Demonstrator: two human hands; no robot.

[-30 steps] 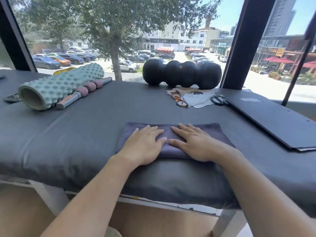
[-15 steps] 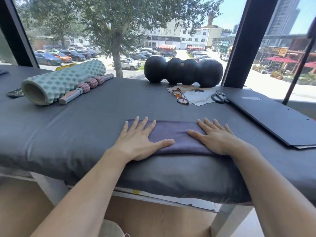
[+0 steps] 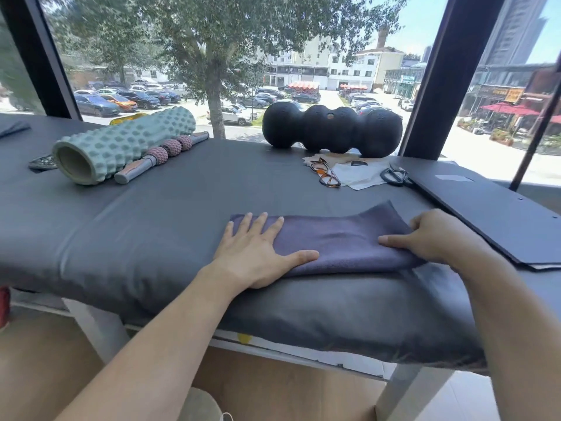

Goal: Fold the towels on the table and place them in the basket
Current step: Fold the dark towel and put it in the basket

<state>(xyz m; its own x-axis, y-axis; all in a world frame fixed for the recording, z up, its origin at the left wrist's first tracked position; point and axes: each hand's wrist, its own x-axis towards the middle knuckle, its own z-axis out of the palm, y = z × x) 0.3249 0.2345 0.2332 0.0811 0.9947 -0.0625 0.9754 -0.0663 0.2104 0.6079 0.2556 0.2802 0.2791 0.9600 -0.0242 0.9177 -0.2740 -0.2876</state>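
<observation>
A dark purple-grey towel (image 3: 331, 238), folded into a long strip, lies near the front edge of the padded grey table (image 3: 151, 226). My left hand (image 3: 258, 253) presses flat on the towel's left end, fingers spread and straight. My right hand (image 3: 431, 235) grips the towel's right end, fingers curled under the cloth and thumb lying on top, and the far right corner lifts slightly. No basket is in view.
At the back left lie a green foam roller (image 3: 121, 144) and a massage stick (image 3: 161, 156). A black peanut roller (image 3: 331, 129), glasses (image 3: 326, 174), paper and scissors (image 3: 394, 176) sit at the back. A black board (image 3: 491, 208) lies to the right.
Both hands slid apart from the towel's middle to its ends. My right hand went from flat to curled around the right end, lifting that corner.
</observation>
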